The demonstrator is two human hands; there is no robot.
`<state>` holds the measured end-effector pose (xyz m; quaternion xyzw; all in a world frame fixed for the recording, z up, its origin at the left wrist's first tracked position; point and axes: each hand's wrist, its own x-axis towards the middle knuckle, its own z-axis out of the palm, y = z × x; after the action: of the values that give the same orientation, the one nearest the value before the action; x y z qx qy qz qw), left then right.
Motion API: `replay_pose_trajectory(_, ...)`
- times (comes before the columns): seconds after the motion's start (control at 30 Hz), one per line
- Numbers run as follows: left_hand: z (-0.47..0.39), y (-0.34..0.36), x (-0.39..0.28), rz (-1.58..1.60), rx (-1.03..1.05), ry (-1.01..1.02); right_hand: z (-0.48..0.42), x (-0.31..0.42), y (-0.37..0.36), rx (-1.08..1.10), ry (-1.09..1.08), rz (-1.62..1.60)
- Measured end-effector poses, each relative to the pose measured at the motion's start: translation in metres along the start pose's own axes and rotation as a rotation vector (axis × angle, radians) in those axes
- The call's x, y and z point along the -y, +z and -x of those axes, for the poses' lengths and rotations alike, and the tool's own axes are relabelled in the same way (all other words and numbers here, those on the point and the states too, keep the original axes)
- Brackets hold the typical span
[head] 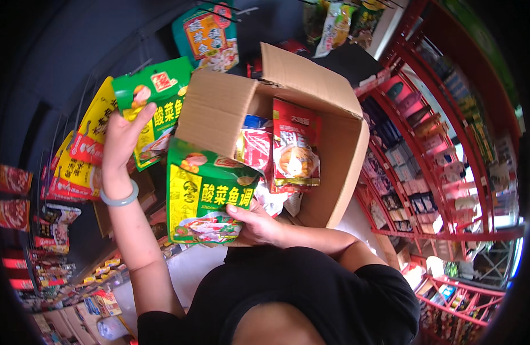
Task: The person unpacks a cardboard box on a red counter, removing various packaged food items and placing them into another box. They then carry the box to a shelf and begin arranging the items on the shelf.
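My left hand, below a pale bangle, grips the left side of a green and yellow seasoning pouch with its thumb across the front. This pouch is upright by the display hooks; whether it hangs on one cannot be told. In my right hand is a matching green pouch, pinched at its lower right part in front of my chest. Behind it an open cardboard box holds a red seasoning packet and other packets, partly hidden by the flap and the pouch.
Yellow and red pouches hang left of my left hand. A teal pouch hangs above on a metal hook. Red metal shelves with bottles and boxes curve along the right. More packets line the left rack.
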<state>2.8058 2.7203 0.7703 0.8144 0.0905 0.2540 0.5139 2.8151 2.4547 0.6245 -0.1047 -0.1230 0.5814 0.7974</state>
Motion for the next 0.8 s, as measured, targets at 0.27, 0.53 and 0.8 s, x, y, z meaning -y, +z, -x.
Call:
replay_pose_trajectory(0.27, 0.05, -0.024, 0.005, -0.361, -0.102, 0.101, 0.0, 0.011, -0.009, 0.077, -0.041, -0.04)
replay_pose_trajectory(0.53, 0.146, -0.032, -0.082, -0.026, -0.852, 0.103, -0.004, 0.007, -0.037, 0.132, 0.001, -0.193)
replay_pose_trajectory(0.8, 0.139, -0.003, -0.112, 0.085, -0.878, 0.281, -0.005, 0.01, -0.047, 0.251, -0.026, -0.323)
